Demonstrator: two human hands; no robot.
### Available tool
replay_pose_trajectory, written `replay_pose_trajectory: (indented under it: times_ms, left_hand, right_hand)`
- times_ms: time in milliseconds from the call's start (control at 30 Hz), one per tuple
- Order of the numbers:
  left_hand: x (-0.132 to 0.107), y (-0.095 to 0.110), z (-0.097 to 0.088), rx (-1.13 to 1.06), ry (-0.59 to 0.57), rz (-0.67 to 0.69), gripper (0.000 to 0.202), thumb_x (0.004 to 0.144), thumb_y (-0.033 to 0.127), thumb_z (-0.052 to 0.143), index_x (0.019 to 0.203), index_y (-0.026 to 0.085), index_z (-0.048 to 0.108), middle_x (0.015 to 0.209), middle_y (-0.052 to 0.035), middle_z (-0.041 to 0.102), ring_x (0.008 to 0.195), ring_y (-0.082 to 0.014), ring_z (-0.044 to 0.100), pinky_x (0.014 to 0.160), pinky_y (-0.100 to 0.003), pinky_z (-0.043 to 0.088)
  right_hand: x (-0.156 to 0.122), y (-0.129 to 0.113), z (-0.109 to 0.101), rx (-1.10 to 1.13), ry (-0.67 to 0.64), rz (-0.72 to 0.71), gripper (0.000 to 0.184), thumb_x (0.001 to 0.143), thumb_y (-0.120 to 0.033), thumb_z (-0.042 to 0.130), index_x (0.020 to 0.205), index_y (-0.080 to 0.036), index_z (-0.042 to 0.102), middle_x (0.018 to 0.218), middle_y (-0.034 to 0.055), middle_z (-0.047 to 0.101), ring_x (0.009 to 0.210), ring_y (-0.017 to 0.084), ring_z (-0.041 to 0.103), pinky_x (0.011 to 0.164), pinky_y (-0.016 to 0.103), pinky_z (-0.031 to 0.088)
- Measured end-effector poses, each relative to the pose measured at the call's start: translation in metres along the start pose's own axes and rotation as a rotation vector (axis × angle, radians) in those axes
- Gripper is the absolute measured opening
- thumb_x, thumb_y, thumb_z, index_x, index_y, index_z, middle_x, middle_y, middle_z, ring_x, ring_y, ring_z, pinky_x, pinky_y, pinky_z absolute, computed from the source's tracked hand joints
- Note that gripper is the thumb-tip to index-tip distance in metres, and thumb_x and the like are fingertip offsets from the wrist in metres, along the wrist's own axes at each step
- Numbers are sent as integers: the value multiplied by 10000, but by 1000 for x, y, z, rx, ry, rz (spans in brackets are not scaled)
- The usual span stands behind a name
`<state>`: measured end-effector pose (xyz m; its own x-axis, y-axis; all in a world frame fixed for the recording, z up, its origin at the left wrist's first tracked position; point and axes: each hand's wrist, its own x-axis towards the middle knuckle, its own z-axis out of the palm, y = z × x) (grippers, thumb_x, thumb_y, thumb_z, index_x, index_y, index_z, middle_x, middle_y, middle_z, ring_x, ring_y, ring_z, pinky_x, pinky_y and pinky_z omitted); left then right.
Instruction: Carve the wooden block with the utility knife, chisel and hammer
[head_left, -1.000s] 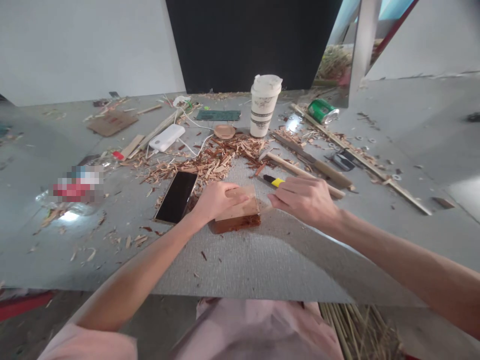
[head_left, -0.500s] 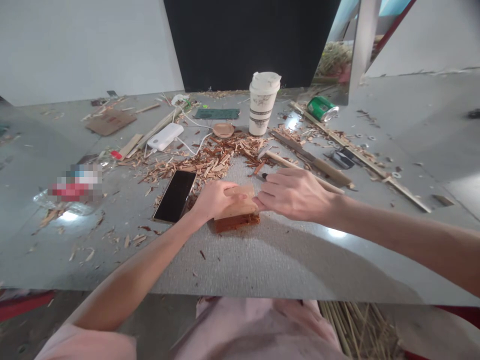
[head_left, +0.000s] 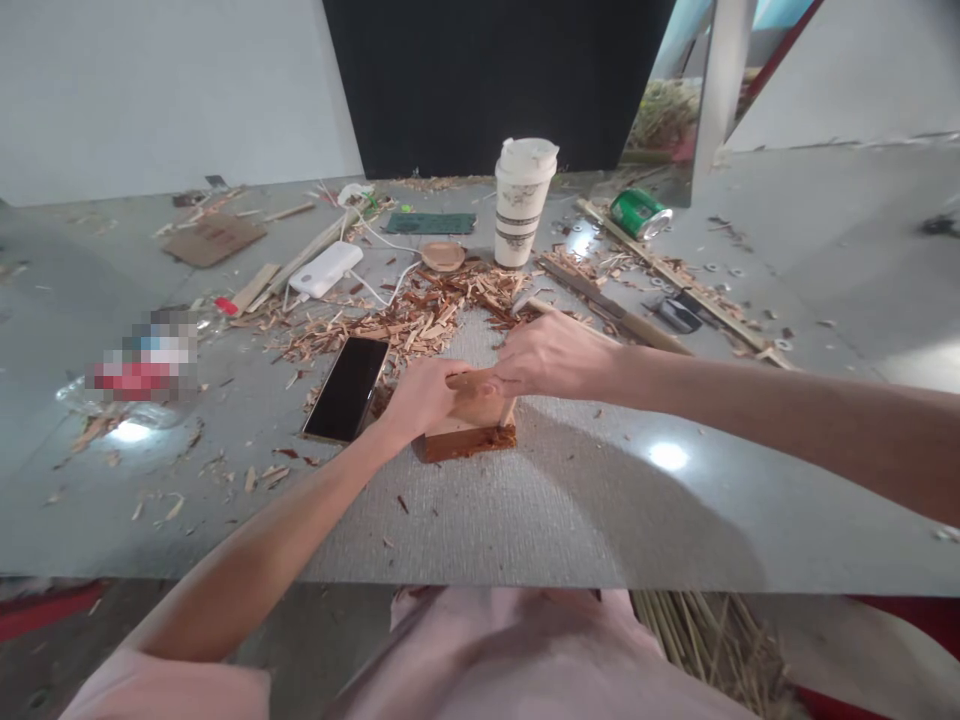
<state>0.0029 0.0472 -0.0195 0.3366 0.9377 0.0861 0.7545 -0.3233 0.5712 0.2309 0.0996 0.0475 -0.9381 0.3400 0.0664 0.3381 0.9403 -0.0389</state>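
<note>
A small wooden block (head_left: 469, 442) with a reddish-brown lower part and paler wood above rests on the grey table in front of me. My left hand (head_left: 426, 398) is closed on its left side, thumb over the upper face. My right hand (head_left: 536, 355) is curled at the block's far right corner, its fingers touching or nearly touching it. What sits inside those fingers is hidden. A pale narrow strip shows at the block's right edge below that hand. Just left of my left hand lies a black phone (head_left: 346, 388).
Wood shavings (head_left: 420, 315) are heaped beyond the block. Behind them stand a lidded paper cup (head_left: 523, 205) and a green can (head_left: 640, 213). A white power bank (head_left: 326, 270) with a cable, long wood strips (head_left: 667, 265) and a plastic bottle (head_left: 154, 365) lie around.
My right hand has moved left and slightly up, onto the block's far right corner. The block's upper face now looks browner. My left hand stays on the block.
</note>
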Motion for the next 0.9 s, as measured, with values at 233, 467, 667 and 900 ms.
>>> replay_pose_trajectory:
  times_ms: [233, 467, 667, 900]
  left_hand:
    - [-5, 11, -1, 229, 132, 116, 224, 954, 416, 673, 945, 239, 810, 1009, -88, 750, 1027, -269, 652, 899, -385, 462]
    - [-6, 49, 1, -267, -12, 7, 291, 996, 426, 602, 1095, 193, 745, 689, 26, 614, 630, -151, 547, 635, -299, 385]
    - [-6, 54, 7, -365, -3, -13, 326, 955, 432, 656, 738, 189, 652, 601, 42, 539, 572, -121, 464, 580, -281, 314]
    - [-11, 44, 12, -546, 8, -46, 262, 931, 405, 663, 809, 173, 650, 729, 5, 617, 666, -137, 544, 621, -267, 402]
  right_hand:
    - [3, -7, 7, -62, 23, 46, 326, 1104, -346, 427, 903, -195, 635, 811, 22, 613, 661, 153, 415, 610, 330, 196]
    - [-5, -2, 8, 158, 500, 325, 280, 1121, -263, 245, 1115, -229, 523, 1125, 108, 641, 999, 215, 574, 830, 344, 428]
    - [-65, 52, 9, 12, 318, 803, 269, 1031, -442, 501, 949, -207, 602, 955, 96, 698, 831, 227, 602, 690, 324, 372]
    - [-111, 55, 31, -90, -116, 921, 264, 1048, -368, 435, 1044, -189, 629, 1108, 148, 712, 911, 270, 646, 639, 332, 318]
